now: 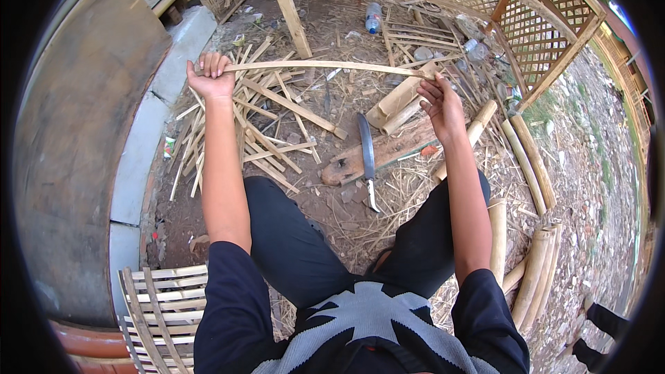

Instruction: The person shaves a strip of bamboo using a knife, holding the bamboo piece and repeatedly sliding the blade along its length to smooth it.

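Left hand [211,77], 10 o'clock: curled round strip [312,64] | right hand [445,102], 2 o'clock: pinching its end | strip slender, pale, bowed

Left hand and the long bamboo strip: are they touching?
Touching. The head view shows the left hand with its fingers curled over one end of the long bamboo strip.

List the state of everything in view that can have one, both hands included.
Left hand: closed around the strip.
Right hand: pinching the strip's other end.
Bamboo strip: held near both ends.
Machete: unsheathed, lying across the wooden block.
Strip pile: loose, crisscrossed.
Slatted panel: assembled.
Bamboo poles: lying side by side, apparently unsplit.
Lattice panel: standing.
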The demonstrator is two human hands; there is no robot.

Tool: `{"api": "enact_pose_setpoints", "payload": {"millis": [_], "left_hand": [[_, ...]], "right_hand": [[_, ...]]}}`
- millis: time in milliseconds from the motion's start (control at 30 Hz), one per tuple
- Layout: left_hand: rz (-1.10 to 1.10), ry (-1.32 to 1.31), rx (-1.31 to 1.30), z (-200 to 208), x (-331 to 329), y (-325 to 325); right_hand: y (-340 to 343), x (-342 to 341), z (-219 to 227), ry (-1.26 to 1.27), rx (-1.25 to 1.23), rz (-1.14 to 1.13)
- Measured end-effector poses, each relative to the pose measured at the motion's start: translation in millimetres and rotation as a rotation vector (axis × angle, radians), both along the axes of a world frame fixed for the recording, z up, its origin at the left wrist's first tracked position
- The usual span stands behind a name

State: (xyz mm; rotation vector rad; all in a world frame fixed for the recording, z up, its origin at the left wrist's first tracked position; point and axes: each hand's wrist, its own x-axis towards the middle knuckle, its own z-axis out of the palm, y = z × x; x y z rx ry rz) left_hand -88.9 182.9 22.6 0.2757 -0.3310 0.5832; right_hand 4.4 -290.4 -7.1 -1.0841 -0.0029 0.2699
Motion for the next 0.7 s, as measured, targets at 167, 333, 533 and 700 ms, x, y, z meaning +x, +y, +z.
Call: {"api": "enact_pose_setpoints", "payload": {"millis": [167, 333, 533, 700], "left_hand": [[0.002, 0.062, -0.016, -19, 4, 11], [0.157, 0.305, -0.071, -28, 12, 10], [0.354, 0.881, -0.104, -61, 32, 20], [0.112, 1.210, 0.217, -93, 30, 3]], "right_hand": [[-3, -6, -14, 0.015, 0.011, 0.041], [-7, -13, -23, 0.023, 0.047, 0.051], [-9, -14, -15, -0.042, 0.068, 0.057], [-20, -12, -15, -0.089, 0.051, 0.047]]}}
